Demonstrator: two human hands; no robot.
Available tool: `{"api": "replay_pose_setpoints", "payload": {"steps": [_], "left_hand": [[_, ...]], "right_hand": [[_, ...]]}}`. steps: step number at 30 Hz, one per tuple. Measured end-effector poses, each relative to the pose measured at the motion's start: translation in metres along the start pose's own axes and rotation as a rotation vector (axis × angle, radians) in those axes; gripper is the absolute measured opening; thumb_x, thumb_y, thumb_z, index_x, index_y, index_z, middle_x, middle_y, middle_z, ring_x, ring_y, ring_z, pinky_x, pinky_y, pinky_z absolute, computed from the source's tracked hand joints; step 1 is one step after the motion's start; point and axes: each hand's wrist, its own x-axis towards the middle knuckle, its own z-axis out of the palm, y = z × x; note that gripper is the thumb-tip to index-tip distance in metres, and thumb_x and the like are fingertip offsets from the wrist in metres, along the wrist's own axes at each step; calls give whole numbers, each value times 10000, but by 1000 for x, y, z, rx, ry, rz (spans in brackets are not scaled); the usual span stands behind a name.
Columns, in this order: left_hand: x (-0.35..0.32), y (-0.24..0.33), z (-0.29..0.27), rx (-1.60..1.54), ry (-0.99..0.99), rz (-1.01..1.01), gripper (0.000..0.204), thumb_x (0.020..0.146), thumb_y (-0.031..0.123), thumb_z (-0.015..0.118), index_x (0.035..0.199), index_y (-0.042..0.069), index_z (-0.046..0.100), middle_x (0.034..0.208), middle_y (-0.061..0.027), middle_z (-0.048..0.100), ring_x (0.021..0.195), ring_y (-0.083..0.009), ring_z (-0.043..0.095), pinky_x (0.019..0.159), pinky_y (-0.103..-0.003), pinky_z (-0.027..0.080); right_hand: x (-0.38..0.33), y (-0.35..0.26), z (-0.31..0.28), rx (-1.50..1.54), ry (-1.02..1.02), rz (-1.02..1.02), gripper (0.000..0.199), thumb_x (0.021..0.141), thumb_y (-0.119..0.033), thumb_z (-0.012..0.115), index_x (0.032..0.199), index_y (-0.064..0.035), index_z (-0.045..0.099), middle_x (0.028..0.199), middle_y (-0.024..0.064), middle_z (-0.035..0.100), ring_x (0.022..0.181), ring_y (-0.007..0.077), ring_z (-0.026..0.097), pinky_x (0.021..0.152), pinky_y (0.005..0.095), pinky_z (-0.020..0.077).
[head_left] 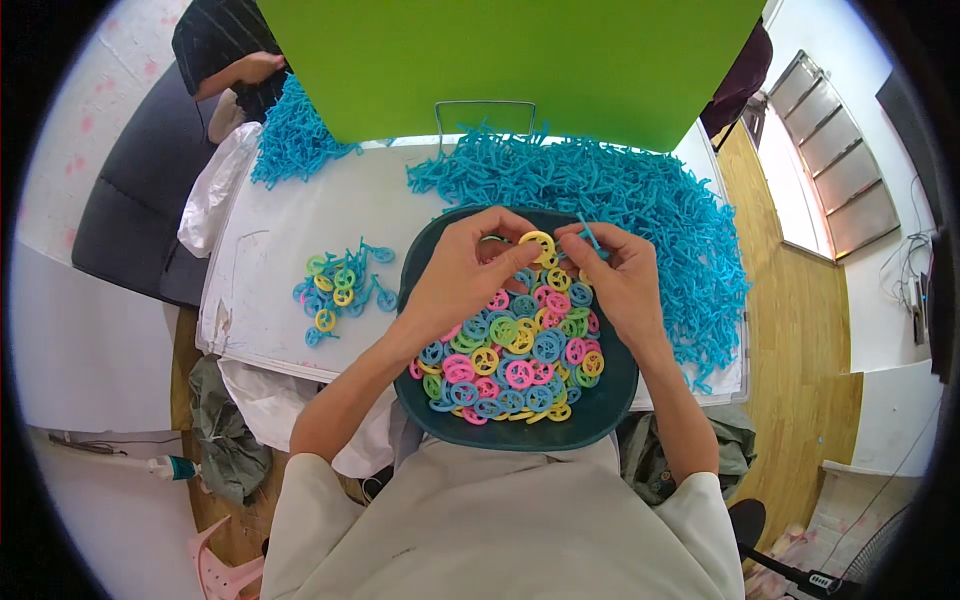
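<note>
My left hand [468, 268] pinches a small yellow plastic wheel [543, 240] between thumb and fingers. My right hand [622, 278] is closed on a thin blue plastic stick [588, 233], whose end sticks up above the fingertips. Both hands are close together over the far part of a dark green basin [520, 440]. Many little spoked wheels [519, 374] in pink, yellow, green and blue fill the basin. To its left on the white table [270, 240] lies a small heap of blue sticks with coloured wheels [343, 290] on them.
A large pile of blue sticks [640, 210] spreads behind and right of the basin; a smaller blue pile [295, 135] lies at the far left. A green board [520, 60] stands upright across the back. Another person's hand [258, 68] is beside the far-left pile.
</note>
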Motion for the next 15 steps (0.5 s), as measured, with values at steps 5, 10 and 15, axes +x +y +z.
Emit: {"api": "replay_pose_setpoints", "payload": {"steps": [5, 10, 15], "left_hand": [[-1, -4, 2, -112, -5, -53, 195, 944, 174, 589, 1025, 1, 546, 1010, -67, 624, 921, -137, 639, 687, -253, 550], [-3, -9, 2, -180, 18, -104, 175, 945, 157, 583, 1008, 3, 532, 1011, -75, 624, 923, -143, 637, 723, -264, 554], [1, -15, -3, -37, -5, -25, 89, 922, 27, 564, 979, -13, 509, 965, -83, 607, 895, -145, 626, 762, -284, 554]], "right_hand": [[1, 9, 0, -66, -47, -95, 193, 879, -108, 669, 1021, 23, 683, 871, 55, 682, 741, 89, 618, 662, 211, 500], [-1, 7, 5, -105, -46, -122, 186, 858, -108, 691, 997, 16, 687, 873, 33, 675, 733, 68, 596, 635, 202, 480], [-7, 1, 5, -278, -70, -43, 172, 848, -113, 704, 969, 7, 686, 859, 10, 653, 729, 37, 553, 598, 190, 428]]}}
